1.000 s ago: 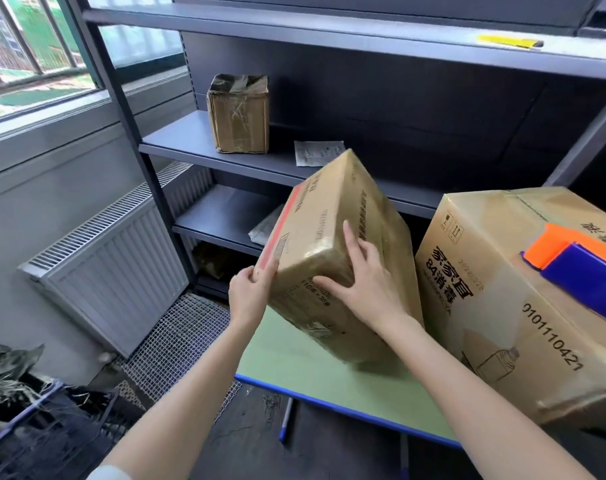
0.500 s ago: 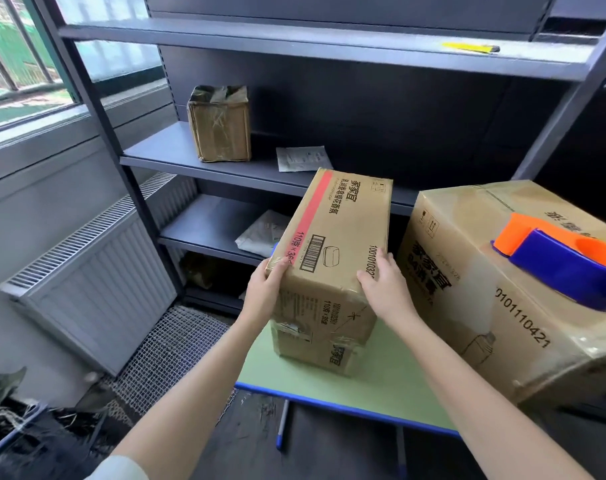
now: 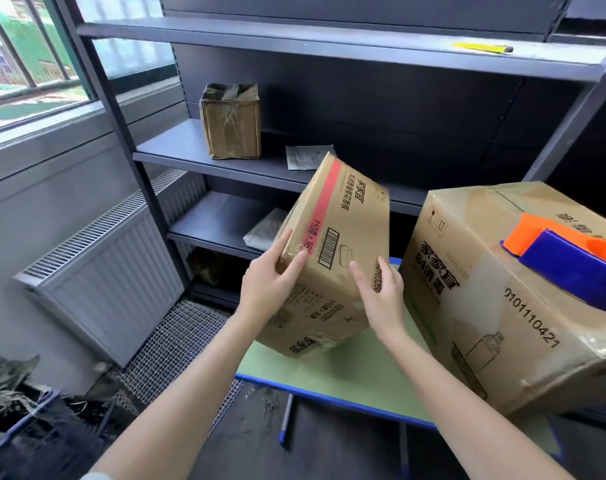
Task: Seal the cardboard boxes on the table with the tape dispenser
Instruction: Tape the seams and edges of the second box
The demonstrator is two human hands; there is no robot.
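Note:
A small cardboard box (image 3: pixel 332 258) with a red stripe and a barcode is tilted over the left end of the green table (image 3: pixel 346 372). My left hand (image 3: pixel 270 289) grips its near left corner, thumb on the striped face. My right hand (image 3: pixel 381 292) presses flat with straight fingers against its right side. A large cardboard box (image 3: pixel 495 306) stands on the table to the right. On top of that box lies the orange and blue tape dispenser (image 3: pixel 571 261), apart from both hands.
A dark metal shelf unit (image 3: pixel 190 157) stands behind the table with a taped brown box (image 3: pixel 230 123), a paper slip (image 3: pixel 308 157) and a yellow cutter (image 3: pixel 481 47). A radiator (image 3: pixel 111 282) lines the left wall. A bin of debris (image 3: pixel 14 410) sits lower left.
The small box was turned from tilted to level half a second ago, and now it leans to the right again. My left thumb has moved onto its striped face.

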